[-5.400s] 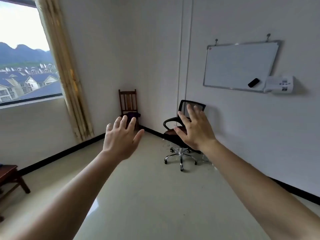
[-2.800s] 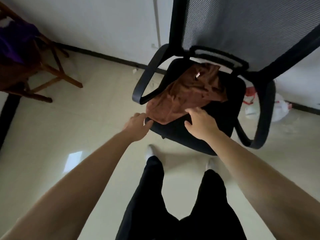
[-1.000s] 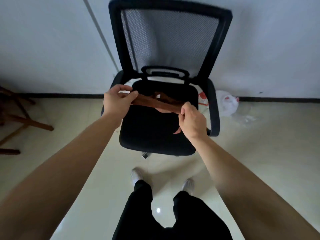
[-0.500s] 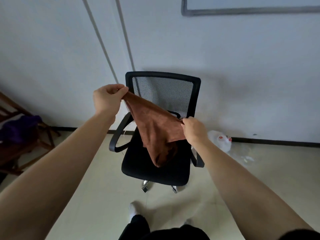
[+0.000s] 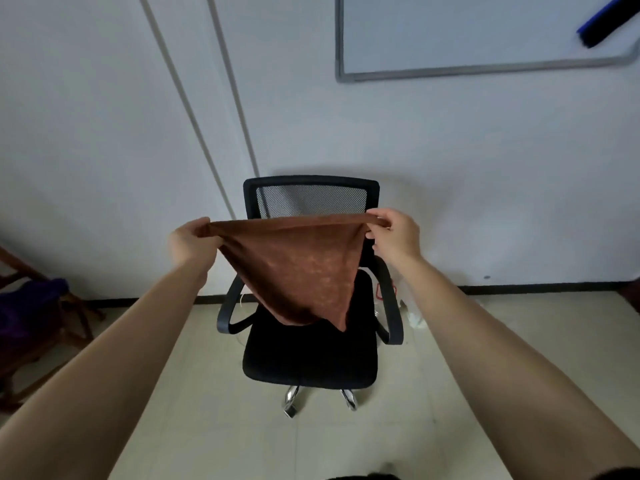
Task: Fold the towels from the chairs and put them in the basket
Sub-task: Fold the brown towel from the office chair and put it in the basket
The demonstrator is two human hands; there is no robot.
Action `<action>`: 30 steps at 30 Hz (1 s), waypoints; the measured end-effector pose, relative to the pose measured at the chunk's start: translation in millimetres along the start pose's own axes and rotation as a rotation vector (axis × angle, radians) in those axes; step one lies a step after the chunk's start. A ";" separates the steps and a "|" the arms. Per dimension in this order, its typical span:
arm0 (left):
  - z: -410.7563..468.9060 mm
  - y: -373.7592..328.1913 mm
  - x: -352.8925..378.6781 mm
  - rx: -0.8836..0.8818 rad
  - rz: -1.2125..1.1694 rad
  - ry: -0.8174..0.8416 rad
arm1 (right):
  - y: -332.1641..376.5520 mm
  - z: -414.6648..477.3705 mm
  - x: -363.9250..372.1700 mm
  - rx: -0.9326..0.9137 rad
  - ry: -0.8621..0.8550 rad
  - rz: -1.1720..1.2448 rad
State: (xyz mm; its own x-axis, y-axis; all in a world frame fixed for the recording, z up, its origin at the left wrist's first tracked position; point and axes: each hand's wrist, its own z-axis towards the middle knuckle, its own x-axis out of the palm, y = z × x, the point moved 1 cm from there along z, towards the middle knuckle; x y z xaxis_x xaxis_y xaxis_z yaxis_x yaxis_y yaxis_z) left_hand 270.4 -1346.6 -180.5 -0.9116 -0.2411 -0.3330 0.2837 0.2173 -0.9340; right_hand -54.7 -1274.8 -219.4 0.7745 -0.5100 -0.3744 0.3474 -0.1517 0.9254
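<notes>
**Soft brown towel held up by two corners**

The towel point(image 5: 294, 268) hangs in the air in front of the black chair point(image 5: 308, 355), over its seat. The left hand point(image 5: 190, 240) pinches one top corner. The right hand point(image 5: 394, 237) pinches the other top corner. Both hands are closed on the cloth. The top edge is pulled tight and flat between them. The rest droops down to a point near the seat. I cannot tell if the tip touches the seat.

The towel looks light, soft and floppy. It bends any way it likes and has no shape of its own. It will not break if it drops. The cloth looks a bit fuzzy, so I think it will not slip from the fingers.

The corners are the best places to hold. The low part hangs bunched, so a small shake may help it open flat. Then the two top corners can come together for the first fold.

A purple cloth point(image 5: 31, 299) lies on a wood chair point(image 5: 69, 317) at the left. No basket shows here.
</notes>
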 end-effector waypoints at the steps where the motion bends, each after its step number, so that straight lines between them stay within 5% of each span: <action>1: 1.6 0.4 -4.3 -0.001 -0.013 -0.017 | 10.3 -2.3 -2.6 -0.011 -0.031 0.011; 9: 6.6 -15.6 -53.8 0.126 -0.140 0.193 | 76.4 -43.2 5.0 0.083 -0.278 0.375; 16: 20.1 -44.6 -81.5 0.128 -0.390 0.411 | 116.9 -68.0 -9.2 -0.070 -0.379 0.326; 30: 80.7 -97.6 -26.9 0.138 -0.489 0.350 | 129.7 18.1 -9.2 -0.055 -0.293 0.263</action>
State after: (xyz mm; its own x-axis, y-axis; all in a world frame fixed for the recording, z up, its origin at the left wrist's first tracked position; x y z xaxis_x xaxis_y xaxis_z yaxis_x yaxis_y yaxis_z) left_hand 291.2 -1437.6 -90.9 -0.9827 0.0481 0.1788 -0.1776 0.0295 -0.9837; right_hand -26.3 -1305.2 -94.8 0.6598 -0.7467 -0.0847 0.1912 0.0578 0.9798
